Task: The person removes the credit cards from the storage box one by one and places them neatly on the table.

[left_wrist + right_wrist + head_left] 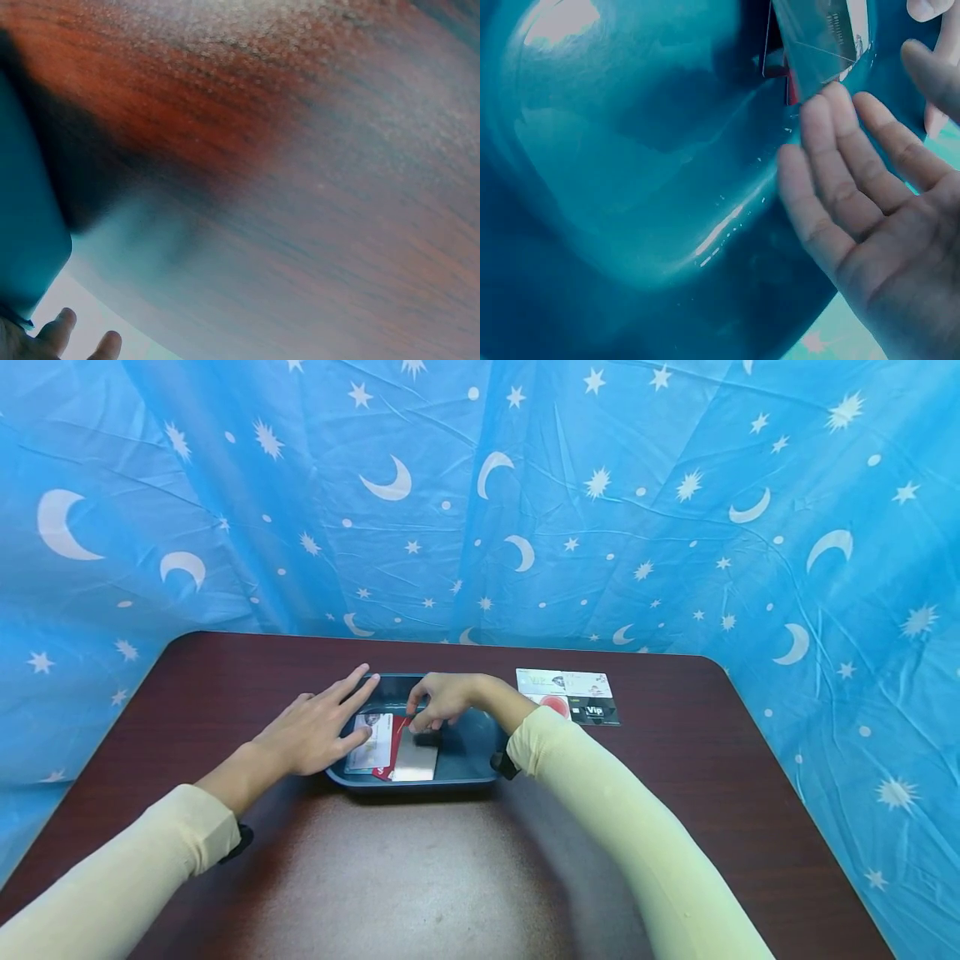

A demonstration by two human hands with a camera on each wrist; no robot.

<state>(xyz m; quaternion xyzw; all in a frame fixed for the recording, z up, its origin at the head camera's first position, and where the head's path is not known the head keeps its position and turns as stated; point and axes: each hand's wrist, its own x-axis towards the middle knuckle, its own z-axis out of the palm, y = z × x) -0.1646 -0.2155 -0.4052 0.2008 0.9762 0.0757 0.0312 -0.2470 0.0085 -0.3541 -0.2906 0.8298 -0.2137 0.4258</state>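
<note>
A dark blue tray [472, 752] stands on the table with several cards inside. On its left side lies a white card [375, 739] with a picture; beside that are a red card [384, 770] and a silver-grey card [415, 756]. My left hand [307, 737] rests at the tray's left rim, fingers spread, thumb over the white card. Reaching in over the far side, my right hand [448, 697] has its fingertips at the upper end of the silver-grey card. In the right wrist view its thumb [930, 75] stands apart from the fingers, which are near the cards' edge.
Behind the tray to the right, several cards lie in a block on the table, among them a black "Vip" card [594, 711] and a white card with a red disc [553, 706]. A blue curtain [450, 527] with moons and stars hangs behind the dark wooden table [675, 760].
</note>
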